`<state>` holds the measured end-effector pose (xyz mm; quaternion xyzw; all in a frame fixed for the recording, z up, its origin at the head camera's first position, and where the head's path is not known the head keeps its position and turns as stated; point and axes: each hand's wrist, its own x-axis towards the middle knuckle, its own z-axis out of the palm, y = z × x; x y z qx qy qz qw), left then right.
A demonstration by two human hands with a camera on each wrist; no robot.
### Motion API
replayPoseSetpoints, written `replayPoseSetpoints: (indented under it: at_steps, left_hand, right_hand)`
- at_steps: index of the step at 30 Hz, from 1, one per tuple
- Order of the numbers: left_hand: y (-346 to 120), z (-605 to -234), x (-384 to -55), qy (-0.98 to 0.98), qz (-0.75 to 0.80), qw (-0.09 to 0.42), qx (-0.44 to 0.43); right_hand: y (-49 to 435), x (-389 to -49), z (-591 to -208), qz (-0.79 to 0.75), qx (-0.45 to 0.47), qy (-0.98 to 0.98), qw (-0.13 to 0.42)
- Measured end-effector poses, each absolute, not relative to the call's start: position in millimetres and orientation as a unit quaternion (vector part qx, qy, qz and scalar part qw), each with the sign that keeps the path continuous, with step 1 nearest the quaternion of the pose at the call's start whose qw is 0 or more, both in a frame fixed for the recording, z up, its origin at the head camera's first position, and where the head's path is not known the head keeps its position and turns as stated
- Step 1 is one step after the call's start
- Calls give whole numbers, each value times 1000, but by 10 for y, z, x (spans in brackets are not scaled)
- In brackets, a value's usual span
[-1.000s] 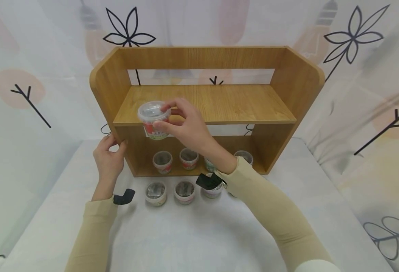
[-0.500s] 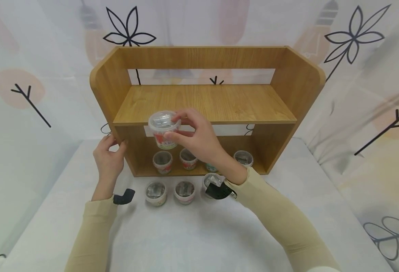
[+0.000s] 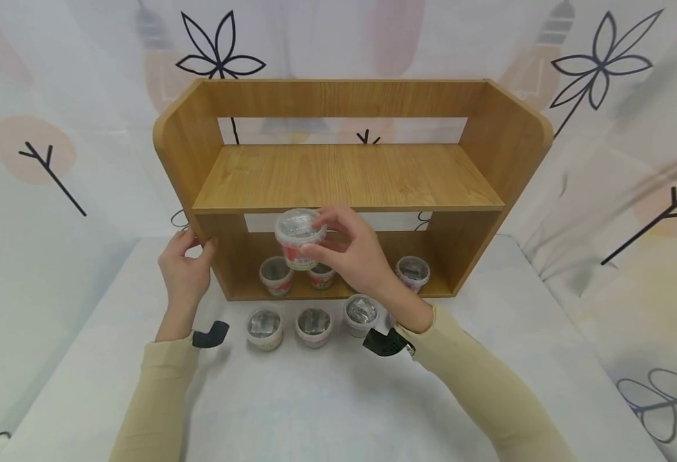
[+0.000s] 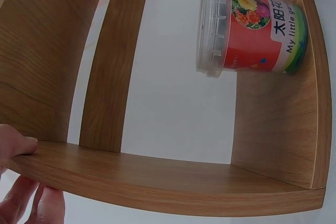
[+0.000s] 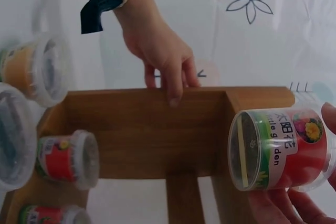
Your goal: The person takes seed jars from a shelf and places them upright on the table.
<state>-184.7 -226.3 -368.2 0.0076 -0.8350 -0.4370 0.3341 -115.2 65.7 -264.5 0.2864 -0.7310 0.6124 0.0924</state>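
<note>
White backdrop fabric (image 3: 321, 38) is hung across the upper frame, printed with black line-drawn flowers (image 3: 220, 64) at upper left and right. A white tabletop (image 3: 303, 410) is softly lit at lower centre.

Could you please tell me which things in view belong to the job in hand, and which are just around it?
Belonging to the job:
red-labelled "little garden" tub, in the right hand
wooden shelf unit, gripped by the left hand
probably the lower-level tubs and front-row tubs

Just around it:
black wrist straps
white tabletop
patterned backdrop
</note>
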Motion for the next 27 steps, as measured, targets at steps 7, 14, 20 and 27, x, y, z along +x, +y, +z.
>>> replayPoseSetpoints:
  at_steps: [7,14,20,27]
  left_hand:
    - [-2260,-3665,-1844,-833,-436,340,2]
    - [-2266,-3671,-1832,-833,-435,342,2]
    - [-2270,-3674,-1836,-831,-436,346,-4]
    - [-2261,-3662,-1842,-829,-437,349,-9]
  right_hand:
    - [791,-1145,-2798,606,252,-750,82]
    - [910,-1164,-2948,591,242,-763,98]
    - [1035,-1166,-3057,610,222,-755,91]
    - [1262,-1185,-3190,590,185,-780,97]
